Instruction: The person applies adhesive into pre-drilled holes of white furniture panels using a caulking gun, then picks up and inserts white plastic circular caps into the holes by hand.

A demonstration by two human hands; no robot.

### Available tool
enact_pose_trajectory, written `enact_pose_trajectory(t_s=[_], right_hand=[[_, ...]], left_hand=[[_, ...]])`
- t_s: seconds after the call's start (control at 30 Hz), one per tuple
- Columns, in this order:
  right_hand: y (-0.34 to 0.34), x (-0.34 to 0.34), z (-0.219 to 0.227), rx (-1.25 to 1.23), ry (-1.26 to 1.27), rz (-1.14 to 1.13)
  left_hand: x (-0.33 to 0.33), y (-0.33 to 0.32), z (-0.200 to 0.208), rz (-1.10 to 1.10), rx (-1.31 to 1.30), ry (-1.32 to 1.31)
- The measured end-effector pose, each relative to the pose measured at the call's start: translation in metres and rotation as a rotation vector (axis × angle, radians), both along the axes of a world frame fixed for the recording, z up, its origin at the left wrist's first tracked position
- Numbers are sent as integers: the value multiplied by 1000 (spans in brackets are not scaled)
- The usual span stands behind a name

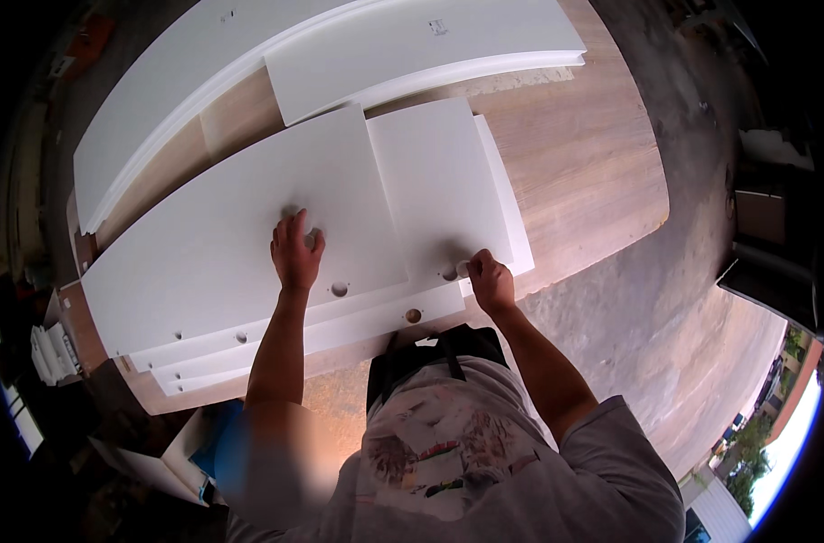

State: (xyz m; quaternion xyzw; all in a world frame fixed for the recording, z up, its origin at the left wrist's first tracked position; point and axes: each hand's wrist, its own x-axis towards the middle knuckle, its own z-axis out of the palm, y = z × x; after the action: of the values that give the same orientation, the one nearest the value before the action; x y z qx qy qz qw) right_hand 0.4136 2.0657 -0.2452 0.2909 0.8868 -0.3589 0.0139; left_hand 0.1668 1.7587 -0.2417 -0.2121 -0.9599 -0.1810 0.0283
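Several white panels (249, 208) lie overlapped on the work table in front of me, with round holes along their near edges. Over the large left panel is my left hand (294, 256), its fingers curled round a small pale piece (312, 238) that shows between thumb and forefinger. At the near edge of the right panel (439, 181), my right hand (491, 282) is closed in a pinch on a small whitish round piece (464, 269). That piece is right beside a round hole (449, 274). What exactly the two pieces are is too small to tell.
More white panels (430, 50) are stacked along the far side of the wood-patterned table (593, 163). A concrete floor (611, 308) extends to the right. Dark boxy objects (769, 281) stand at the right, and a white open box (163, 466) is at the lower left.
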Motion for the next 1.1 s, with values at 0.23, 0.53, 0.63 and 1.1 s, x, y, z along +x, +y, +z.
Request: enact_pose_trajectory(t_s=[0.23, 0.53, 0.63, 1.1], right_hand=[[22, 69, -14, -44, -131, -199], [-14, 43, -33, -238, -179, -536], [-19, 43, -36, -199, -167, -566], [-53, 80, -3, 273, -294, 253]], left_hand=[[-13, -25, 12, -28, -17, 3], [-11, -38, 15, 5, -75, -34], [-7, -40, 12, -19, -113, 47], [10, -34, 42, 185, 417, -290]])
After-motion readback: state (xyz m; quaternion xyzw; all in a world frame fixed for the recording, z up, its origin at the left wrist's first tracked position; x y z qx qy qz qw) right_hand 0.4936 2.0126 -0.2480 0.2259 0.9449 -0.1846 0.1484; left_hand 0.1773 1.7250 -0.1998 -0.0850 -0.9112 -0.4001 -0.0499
